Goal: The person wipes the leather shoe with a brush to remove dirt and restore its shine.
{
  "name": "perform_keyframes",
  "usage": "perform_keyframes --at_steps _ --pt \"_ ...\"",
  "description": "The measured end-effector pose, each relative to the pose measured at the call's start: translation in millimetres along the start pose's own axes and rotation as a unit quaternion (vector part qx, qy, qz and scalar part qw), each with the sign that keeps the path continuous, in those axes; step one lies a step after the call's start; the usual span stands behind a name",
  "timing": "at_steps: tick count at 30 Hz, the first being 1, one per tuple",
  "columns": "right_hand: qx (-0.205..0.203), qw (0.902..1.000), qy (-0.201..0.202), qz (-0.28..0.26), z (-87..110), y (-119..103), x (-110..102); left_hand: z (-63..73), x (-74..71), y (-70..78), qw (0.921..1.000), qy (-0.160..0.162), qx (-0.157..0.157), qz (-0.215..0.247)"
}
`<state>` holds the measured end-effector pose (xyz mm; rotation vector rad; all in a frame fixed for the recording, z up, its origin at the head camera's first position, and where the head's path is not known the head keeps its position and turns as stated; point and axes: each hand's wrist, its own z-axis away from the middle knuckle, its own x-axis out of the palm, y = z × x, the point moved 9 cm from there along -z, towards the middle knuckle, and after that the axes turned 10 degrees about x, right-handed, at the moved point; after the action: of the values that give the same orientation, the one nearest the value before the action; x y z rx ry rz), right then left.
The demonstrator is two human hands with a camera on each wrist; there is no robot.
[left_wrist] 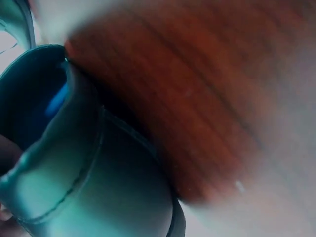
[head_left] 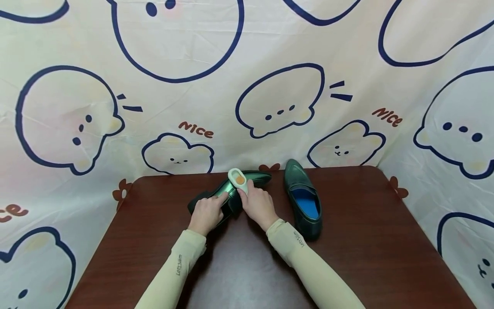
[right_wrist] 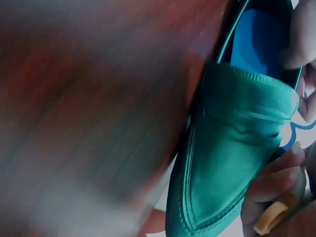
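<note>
A shiny dark green loafer [head_left: 233,201] lies tipped on its side near the table's back edge, toe to the right. My left hand [head_left: 206,213] grips it near the heel opening; in the right wrist view, left fingers [right_wrist: 302,39] reach inside over its blue insole [right_wrist: 254,44]. My right hand [head_left: 259,206] holds a small white oval tool [head_left: 238,178] with an orange middle against the side of the loafer. Up close, the right fingers [right_wrist: 274,185] wrap the tool beside the vamp, its orange part [right_wrist: 271,217] showing. The left wrist view shows the loafer's heel [left_wrist: 123,173].
A matching green loafer [head_left: 302,201] stands upright to the right of my right hand, toe to the back, blue insole showing. The brown wooden table [head_left: 370,240] ends at a cartoon-printed cloth [head_left: 278,103] that hangs behind and along the sides.
</note>
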<state>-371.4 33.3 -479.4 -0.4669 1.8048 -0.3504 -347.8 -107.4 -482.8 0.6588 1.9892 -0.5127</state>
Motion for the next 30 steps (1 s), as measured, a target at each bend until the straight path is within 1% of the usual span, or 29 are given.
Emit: perform_keyframes --at_steps 5,7,11,13,15,18,21,23,26,30 --pt "-0.005 0.9999 0.014 -0.008 -5.9 14.8 -6.4 -2.7 0.4 -2.5 0.9998 0.001 -0.005 0.017" --pt "0.007 0.9998 0.018 -0.010 -6.9 25.0 -9.3 -2.6 2.2 -2.1 0.9996 -0.005 -0.003 0.027" --pt "0.049 0.9983 0.032 -0.001 -8.7 47.7 -16.8 -1.4 4.2 -0.4 0.9993 -0.016 0.003 0.034" --pt "0.064 0.9974 0.034 0.002 -9.3 54.3 -20.1 -1.6 2.9 0.1 0.9993 -0.016 0.003 0.033" --pt "0.069 0.9971 0.033 -0.002 -9.5 55.7 -22.6 -2.9 3.1 0.7 0.9993 -0.017 0.003 0.033" --pt "0.053 0.9982 0.012 -0.026 -7.8 43.2 -18.8 -2.0 4.2 -0.6 0.9990 -0.026 0.000 0.037" --pt "0.025 0.9985 -0.014 -0.047 -5.2 24.8 -12.6 -3.2 5.1 -1.7 0.9988 -0.028 -0.004 0.039" --pt "0.005 0.9983 -0.026 -0.052 -3.5 12.5 -7.8 -3.2 4.9 -2.5 0.9989 -0.027 -0.007 0.038" --pt "-0.014 0.9989 -0.023 -0.039 -2.6 -0.3 -3.1 -2.9 5.5 -3.0 0.9990 -0.026 -0.009 0.036" --pt "-0.023 0.9995 -0.004 -0.019 -4.2 -7.5 -2.2 -2.3 7.1 -3.3 0.9989 -0.028 -0.008 0.035"
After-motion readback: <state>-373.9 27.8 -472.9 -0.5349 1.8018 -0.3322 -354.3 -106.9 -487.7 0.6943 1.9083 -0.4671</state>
